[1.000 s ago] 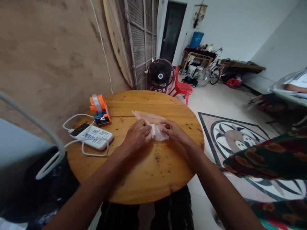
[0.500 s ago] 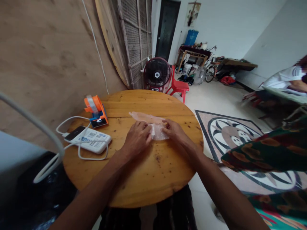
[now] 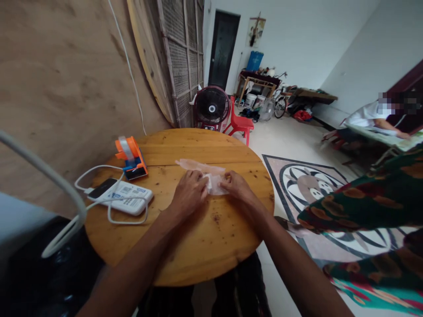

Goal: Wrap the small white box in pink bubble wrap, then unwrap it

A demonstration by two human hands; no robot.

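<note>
A crumpled piece of translucent whitish plastic wrap (image 3: 216, 182) lies near the middle of the round wooden table (image 3: 185, 246). Its loose, flatter end stretches out behind my fingers toward the far left. My left hand (image 3: 190, 191) has its fingers curled onto the left edge of the wrap, beside a whiter, bunched part. At the right edge, my right hand (image 3: 236, 185) pinches the wrap between thumb and fingers. Whether anything is inside the folds cannot be made out.
On the table's left are an orange tape dispenser (image 3: 130, 156) and a white power bank (image 3: 127, 198) with a looping white cable (image 3: 114, 222). A fan (image 3: 212, 108) and red chair (image 3: 240, 121) stand beyond. Someone in patterned clothing (image 3: 357, 198) is close on the right; another person sits farther back.
The camera view has shifted slightly. My right fingers have closed more tightly on the wrap's right side. The patterned clothing at the right has moved a little.
</note>
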